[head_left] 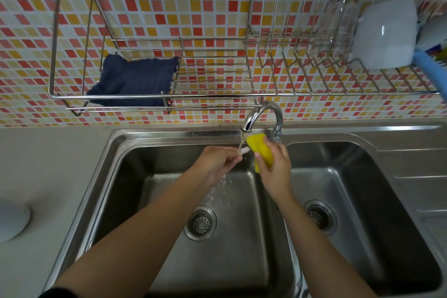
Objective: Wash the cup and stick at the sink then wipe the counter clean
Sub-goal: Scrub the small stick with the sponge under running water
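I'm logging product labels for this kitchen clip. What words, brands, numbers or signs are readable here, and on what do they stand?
No text can be read anywhere in this view.
White bottle at the right edge: a strip of coloured print beside it, cut off and too blurred to read.
Yellow sponge, white cup, dark blue cloth, faucet, sink: no markings visible.

A dark blue cloth (131, 80) lies in the wire rack (212, 94).

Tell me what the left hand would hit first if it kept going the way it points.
Likely the yellow sponge held in the right hand: the left hand and its stick aim right at it, though depth is unclear.
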### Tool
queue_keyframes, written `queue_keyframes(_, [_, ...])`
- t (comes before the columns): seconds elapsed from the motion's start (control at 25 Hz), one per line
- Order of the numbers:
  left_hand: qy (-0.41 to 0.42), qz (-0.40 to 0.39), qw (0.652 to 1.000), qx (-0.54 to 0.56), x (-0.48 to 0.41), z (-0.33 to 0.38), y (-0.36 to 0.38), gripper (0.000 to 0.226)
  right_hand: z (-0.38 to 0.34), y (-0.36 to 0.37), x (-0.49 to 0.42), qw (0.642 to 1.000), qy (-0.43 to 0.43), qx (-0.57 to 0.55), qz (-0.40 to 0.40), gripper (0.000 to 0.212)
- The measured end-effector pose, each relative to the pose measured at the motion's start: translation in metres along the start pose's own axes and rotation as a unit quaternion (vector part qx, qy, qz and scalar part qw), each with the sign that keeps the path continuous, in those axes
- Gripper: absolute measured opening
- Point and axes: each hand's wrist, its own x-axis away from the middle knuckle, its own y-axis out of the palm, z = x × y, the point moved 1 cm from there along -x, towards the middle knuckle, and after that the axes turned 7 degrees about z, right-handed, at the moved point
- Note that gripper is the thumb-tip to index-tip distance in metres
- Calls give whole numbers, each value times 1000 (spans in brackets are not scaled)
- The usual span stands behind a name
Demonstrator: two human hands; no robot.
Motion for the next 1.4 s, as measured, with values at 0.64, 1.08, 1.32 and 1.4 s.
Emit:
queue_keyframes(0.64, [-30, 31, 999, -29, 7, 4, 1, 20, -16, -2, -3, 999, -36, 19, -13, 40])
queue_keyframes(1.08, [140, 57, 971, -184, 2, -1, -11, 17, -20, 3, 1, 999, -34, 26, -13, 40])
queue_keyframes(1.32, [339, 124, 881, -307, 12, -10, -8, 6, -24, 5, 9, 999, 0, 38, 16, 43])
queue_keyframes(1.4, [371, 124, 863, -321, 14, -13, -9, 6, -23, 3, 10, 998, 40, 26, 39, 44])
